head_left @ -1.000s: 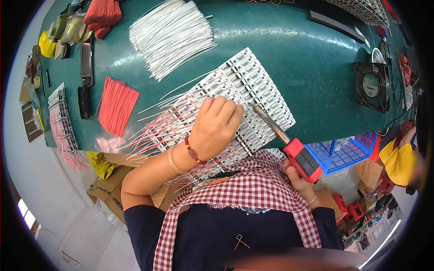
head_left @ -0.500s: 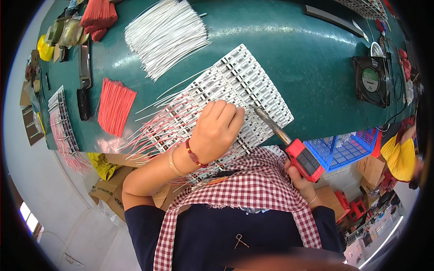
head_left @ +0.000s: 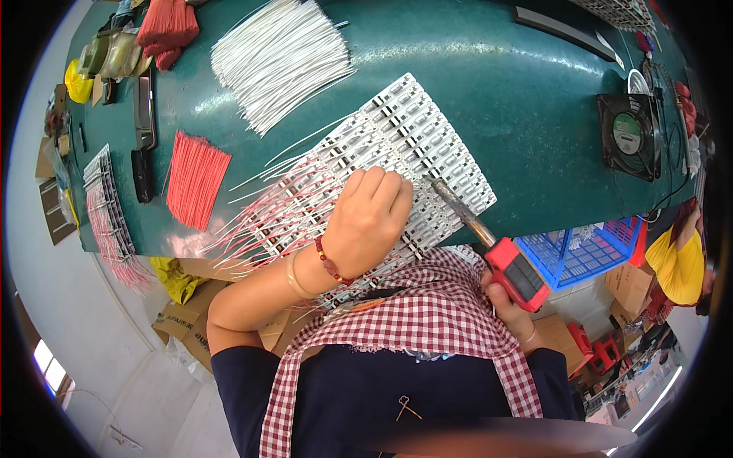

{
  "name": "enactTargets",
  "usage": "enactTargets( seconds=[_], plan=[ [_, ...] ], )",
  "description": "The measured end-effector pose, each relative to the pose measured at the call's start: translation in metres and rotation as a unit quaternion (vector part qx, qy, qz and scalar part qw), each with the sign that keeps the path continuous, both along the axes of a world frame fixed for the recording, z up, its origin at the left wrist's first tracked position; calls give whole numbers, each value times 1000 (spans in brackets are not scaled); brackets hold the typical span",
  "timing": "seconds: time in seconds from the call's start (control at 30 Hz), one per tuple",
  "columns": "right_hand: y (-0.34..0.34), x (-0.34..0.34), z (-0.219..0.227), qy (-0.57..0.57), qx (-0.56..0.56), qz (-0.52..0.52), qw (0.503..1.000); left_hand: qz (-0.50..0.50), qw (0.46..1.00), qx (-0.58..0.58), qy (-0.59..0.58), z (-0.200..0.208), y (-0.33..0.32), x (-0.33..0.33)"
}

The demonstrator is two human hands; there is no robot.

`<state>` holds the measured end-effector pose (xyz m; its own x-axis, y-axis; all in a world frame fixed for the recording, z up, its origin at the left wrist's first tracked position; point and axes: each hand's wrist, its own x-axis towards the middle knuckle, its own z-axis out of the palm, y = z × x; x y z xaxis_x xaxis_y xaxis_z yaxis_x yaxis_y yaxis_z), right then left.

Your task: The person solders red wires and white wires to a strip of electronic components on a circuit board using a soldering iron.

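Currently a panel (head_left: 450, 168) of small white plastic modules, ranked in ridged rows, is lying aslant on the glossy green table (head_left: 534, 145), its lower part reaching past the near edge toward a checked cloth apron (head_left: 412, 317). Thin red and white leads (head_left: 267, 210) are fanning loosely from its left side. Right grip (head_left: 505, 304) is clasping the red-and-black handle of a soldering iron (head_left: 500, 252); the dulled metal shaft is pointing up-left, tip just beside the left grip (head_left: 369, 217). Tip contact: cannot tell. Left grip is curling over mid-panel, fingertips hidden; cannot tell whether it is pinching anything. Its forearm is blocking part of the panel and leads. Surroundings: straight white wires (head_left: 281, 65) are lying splayed beyond; a compact red wire bundle (head_left: 197, 181) is resting leftward. A squarish black fan (head_left: 630, 137) is standing at right; a latticed blue basket (head_left: 580, 263) is sitting below the table edge.
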<state>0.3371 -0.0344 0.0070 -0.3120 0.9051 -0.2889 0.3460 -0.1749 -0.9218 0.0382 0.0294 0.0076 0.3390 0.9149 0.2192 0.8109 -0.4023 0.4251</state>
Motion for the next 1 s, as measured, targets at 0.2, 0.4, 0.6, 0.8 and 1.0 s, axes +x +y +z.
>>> enactTargets(
  seconds=[0.2, 0.4, 0.6, 0.8, 1.0],
  plan=[
    [1, -2, 2, 17, -2, -24, 1000, 3, 1000, -7, 4, 1, 0, 0],
    [0, 1, 3, 0, -2, -10, 1000, 17, 1000, -3, 4, 0, 0, 2],
    [5, -5, 1, 13, 10, 0, 1000, 38, 999, 13, -13, -9, -3, 1],
    [1, -5, -10, -19, 64, 12, 998, 25, 1000, 7, -10, -6, -1, 3],
    [-2, -4, -8, 3, 51, -11, 999, 25, 1000, 6, -14, -5, 0, 4]
  ],
)
